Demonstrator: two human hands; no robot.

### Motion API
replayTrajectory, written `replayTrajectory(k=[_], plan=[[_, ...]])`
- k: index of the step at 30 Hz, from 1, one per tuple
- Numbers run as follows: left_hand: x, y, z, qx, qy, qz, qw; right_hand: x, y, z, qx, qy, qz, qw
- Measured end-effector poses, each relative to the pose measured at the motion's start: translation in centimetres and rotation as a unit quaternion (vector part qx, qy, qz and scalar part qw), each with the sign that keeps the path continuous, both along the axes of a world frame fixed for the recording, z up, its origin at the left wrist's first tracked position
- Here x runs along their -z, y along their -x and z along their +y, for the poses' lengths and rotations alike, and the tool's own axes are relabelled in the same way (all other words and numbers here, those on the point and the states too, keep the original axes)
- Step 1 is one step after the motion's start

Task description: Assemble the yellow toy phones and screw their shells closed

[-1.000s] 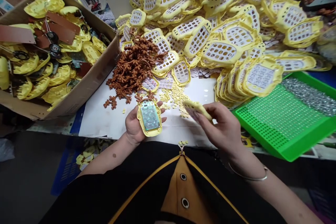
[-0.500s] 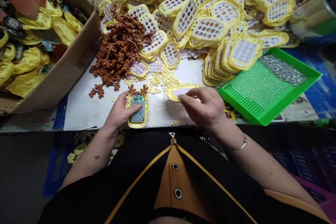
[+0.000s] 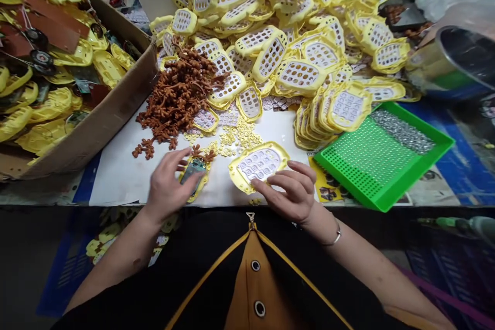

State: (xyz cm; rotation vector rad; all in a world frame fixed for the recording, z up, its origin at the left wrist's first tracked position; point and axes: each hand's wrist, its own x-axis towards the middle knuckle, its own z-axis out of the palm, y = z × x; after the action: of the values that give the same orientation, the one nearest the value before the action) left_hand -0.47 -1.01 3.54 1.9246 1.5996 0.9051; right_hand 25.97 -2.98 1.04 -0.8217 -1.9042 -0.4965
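My left hand point(image 3: 168, 183) is spread loosely over a small yellow casing point(image 3: 205, 181). Its thumb lies across the green circuit board point(image 3: 197, 164) inside, and its other fingers arch over the left edge. Two brown antler pieces point(image 3: 203, 153) stick out of the casing's top. My right hand point(image 3: 292, 191) rests at the lower right of a larger yellow shell point(image 3: 238, 180), inner side up on the white tabletop. Thumb and fingers are apart, with fingertips at the shell's pale keypad point(image 3: 261, 164) and rim. Behind the shell lie small yellow button pieces point(image 3: 243, 134).
A heap of brown antler parts point(image 3: 178, 93) lies at left, beside a cardboard box point(image 3: 116, 98) of yellow parts. Yellow shells point(image 3: 297, 75) are piled at the back, with a stack point(image 3: 348, 108) on the right. A green tray point(image 3: 359, 165) holds small metal screws point(image 3: 404, 131).
My left hand has loosened around the casing, which now leans to the right. The larger shell has turned flatter and its keypad shows fully. My right hand's fingers have spread apart.
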Motion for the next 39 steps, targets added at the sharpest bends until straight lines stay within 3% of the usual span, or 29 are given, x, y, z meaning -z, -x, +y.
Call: replayTrajectory(k=[1,3,5,9,11,13,15,18,24,31,39], plan=[[0.0,-0.9,-0.1,0.073,0.021,-0.088,0.993,-0.3,0.5,0.4,-0.02,0.002,0.001,1.0],[0.1,-3.2,0.1,0.203,0.073,-0.252,0.944,-1.1,1.9,1.2,-0.064,0.003,0.001,0.998],[0.1,-5.3,0.8,0.238,0.082,-0.375,0.892,-2.0,3.3,1.9,-0.095,0.01,-0.001,0.995],[-0.5,-7.3,2.1,0.145,0.165,-0.535,0.816,-3.5,3.7,2.1,-0.088,0.09,0.013,0.992],[-0.8,-7.0,2.7,0.078,0.198,-0.589,0.779,-3.8,2.1,1.5,-0.095,0.134,0.028,0.986],[-1.0,-6.3,3.2,0.02,0.204,-0.621,0.756,-3.4,-0.2,0.5,-0.12,0.224,0.015,0.967],[-1.0,-5.7,3.7,-0.035,0.195,-0.637,0.745,-2.4,-2.2,-0.4,-0.205,0.341,-0.069,0.915],[-1.1,-5.8,3.9,-0.074,0.21,-0.649,0.727,-0.2,-3.3,-1.3,-0.219,0.404,-0.16,0.874],[-1.6,-6.7,2.8,-0.042,0.341,-0.642,0.686,1.9,-1.9,-1.2,-0.154,0.353,-0.214,0.898],[-1.2,-6.5,2.5,-0.025,0.378,-0.648,0.661,2.9,-1.1,-0.7,-0.064,0.273,-0.188,0.941],[-1.5,-6.6,2.9,-0.03,0.371,-0.642,0.671,2.4,-3.3,-1.7,-0.069,0.401,-0.035,0.913]])
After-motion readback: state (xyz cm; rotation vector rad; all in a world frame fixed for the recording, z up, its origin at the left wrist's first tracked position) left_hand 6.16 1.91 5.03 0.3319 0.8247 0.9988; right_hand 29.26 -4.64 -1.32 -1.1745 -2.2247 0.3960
